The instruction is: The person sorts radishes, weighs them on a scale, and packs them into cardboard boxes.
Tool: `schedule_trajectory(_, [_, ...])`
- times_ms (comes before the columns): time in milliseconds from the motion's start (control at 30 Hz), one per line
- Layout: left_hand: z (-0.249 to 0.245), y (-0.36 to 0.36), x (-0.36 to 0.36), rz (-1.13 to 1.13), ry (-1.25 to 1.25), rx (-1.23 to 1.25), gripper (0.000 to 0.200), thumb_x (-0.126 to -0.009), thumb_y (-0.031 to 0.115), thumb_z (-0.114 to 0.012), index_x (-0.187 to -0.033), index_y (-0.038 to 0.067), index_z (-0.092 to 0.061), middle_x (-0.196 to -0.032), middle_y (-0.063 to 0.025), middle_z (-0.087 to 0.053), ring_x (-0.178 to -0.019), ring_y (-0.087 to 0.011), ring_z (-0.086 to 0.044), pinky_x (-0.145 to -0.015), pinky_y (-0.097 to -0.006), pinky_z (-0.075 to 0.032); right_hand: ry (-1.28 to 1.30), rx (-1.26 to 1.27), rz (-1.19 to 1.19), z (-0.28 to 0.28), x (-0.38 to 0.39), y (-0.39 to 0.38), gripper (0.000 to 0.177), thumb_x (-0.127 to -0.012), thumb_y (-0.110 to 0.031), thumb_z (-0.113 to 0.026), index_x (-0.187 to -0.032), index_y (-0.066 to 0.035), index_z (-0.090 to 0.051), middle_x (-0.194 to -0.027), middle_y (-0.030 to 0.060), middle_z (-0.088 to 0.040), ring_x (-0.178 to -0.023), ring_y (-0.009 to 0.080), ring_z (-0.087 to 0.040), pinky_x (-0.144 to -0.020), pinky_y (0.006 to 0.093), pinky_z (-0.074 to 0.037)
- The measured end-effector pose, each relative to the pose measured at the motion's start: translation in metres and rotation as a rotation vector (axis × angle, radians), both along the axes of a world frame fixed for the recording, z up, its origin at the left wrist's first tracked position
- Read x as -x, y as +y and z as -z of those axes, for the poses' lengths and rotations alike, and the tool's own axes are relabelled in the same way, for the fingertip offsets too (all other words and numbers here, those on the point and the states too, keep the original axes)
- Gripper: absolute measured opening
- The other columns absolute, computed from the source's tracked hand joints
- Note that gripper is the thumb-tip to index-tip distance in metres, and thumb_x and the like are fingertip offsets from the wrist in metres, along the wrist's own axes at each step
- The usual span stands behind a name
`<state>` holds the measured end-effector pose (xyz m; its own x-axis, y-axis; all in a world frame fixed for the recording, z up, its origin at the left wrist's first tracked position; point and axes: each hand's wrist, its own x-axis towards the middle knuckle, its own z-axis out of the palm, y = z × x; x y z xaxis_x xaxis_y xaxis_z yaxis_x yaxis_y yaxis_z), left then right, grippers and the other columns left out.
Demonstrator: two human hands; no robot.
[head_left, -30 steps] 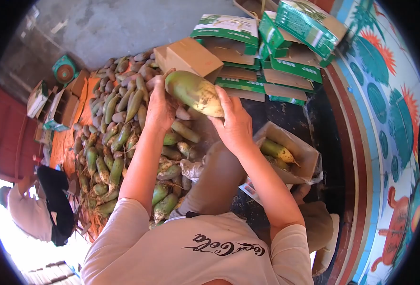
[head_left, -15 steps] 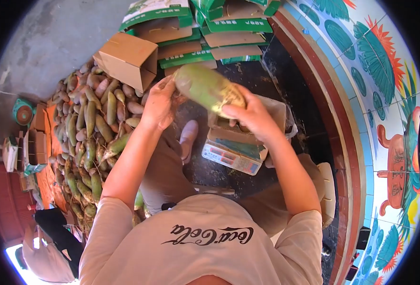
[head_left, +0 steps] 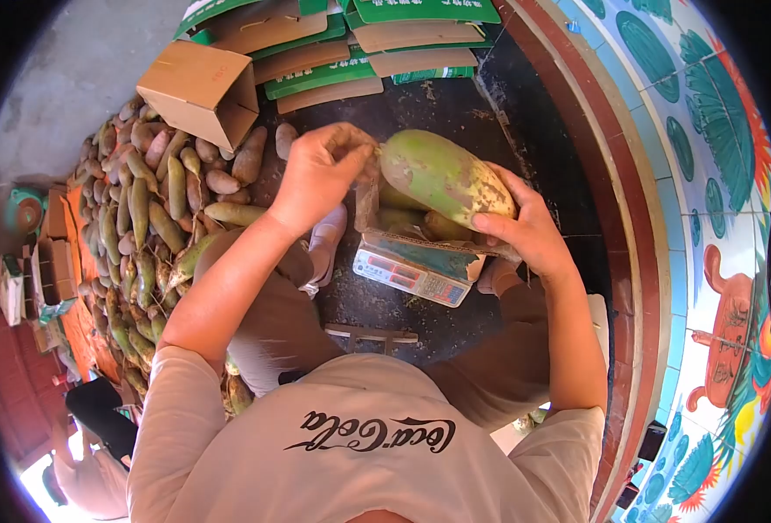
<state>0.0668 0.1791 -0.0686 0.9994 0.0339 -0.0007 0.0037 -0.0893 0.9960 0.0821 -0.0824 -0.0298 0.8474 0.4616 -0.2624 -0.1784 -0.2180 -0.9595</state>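
A large green radish (head_left: 446,174) with brownish, scuffed skin lies tilted in my right hand (head_left: 532,228), whose fingers wrap round its paler end. My left hand (head_left: 326,173) pinches at the thin tip on the radish's other end; what exactly lies between those fingertips is hard to make out. Directly beneath is an open cardboard box (head_left: 366,207) with more green radishes (head_left: 445,228) inside, partly hidden by the held one. The box rests on a digital scale (head_left: 412,276) with a display and keypad.
To the left spreads a big pile of green and reddish radishes (head_left: 168,228). A brown carton (head_left: 198,91) lies beside it, with stacked green boxes (head_left: 316,74) behind. A tiled, painted wall (head_left: 699,148) curves along the right. Another person (head_left: 94,479) is at lower left.
The radish has moved right and slightly down, over the box. My left hand has shifted right with it, now pinching at its tip. The view has shifted a little.
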Motion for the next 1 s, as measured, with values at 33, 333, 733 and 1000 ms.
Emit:
schedule_trajectory(33, [0.006,0.001,-0.002,0.068,-0.036,-0.2,0.008,-0.084,0.002,-0.056,-0.089,-0.003,-0.06,-0.081,-0.0089,-0.063,-0.074,-0.0143,-0.061,-0.066,-0.027,-0.05,0.014,0.007,0.011,0.006,-0.004,-0.005,0.066,-0.069,-0.018,-0.075,-0.125,0.001,-0.044,-0.103,0.0102,-0.06,-0.092,0.0135,-0.057,-0.083,0.0275,-0.045])
schedule_trajectory(333, [0.056,-0.024,0.01,0.413,0.001,-0.801,0.028,-0.076,0.008,-0.06,-0.103,0.001,-0.056,-0.107,-0.0156,-0.056,-0.098,-0.0344,-0.055,-0.085,-0.0395,-0.045,-0.137,0.806,-0.296,0.087,-0.028,0.012,0.07,-0.07,-0.041,-0.068,-0.124,-0.001,-0.048,-0.111,0.0235,-0.057,-0.105,0.0336,-0.055,-0.09,0.0372,-0.042])
schedule_trajectory(733, [0.078,-0.036,0.027,0.682,-0.064,-1.144,0.034,-0.073,0.023,-0.067,-0.1,0.006,-0.056,-0.102,-0.0082,-0.056,-0.102,-0.0251,-0.053,-0.093,-0.0495,-0.029,-0.313,0.931,-0.697,0.151,-0.04,0.032,0.053,-0.074,-0.031,-0.064,-0.119,-0.006,-0.053,-0.117,0.0157,-0.055,-0.107,0.0296,-0.053,-0.091,0.0382,-0.042])
schedule_trajectory(1000, [0.066,-0.057,0.002,0.579,-0.213,-1.214,0.031,-0.07,0.013,-0.066,-0.098,0.006,-0.055,-0.097,-0.008,-0.057,-0.096,-0.0258,-0.055,-0.085,-0.0434,-0.035,-0.224,0.848,-0.799,0.18,-0.073,0.016,0.04,-0.081,-0.007,-0.048,-0.119,-0.017,-0.056,-0.118,0.015,-0.055,-0.109,0.031,-0.051,-0.093,0.0372,-0.04])
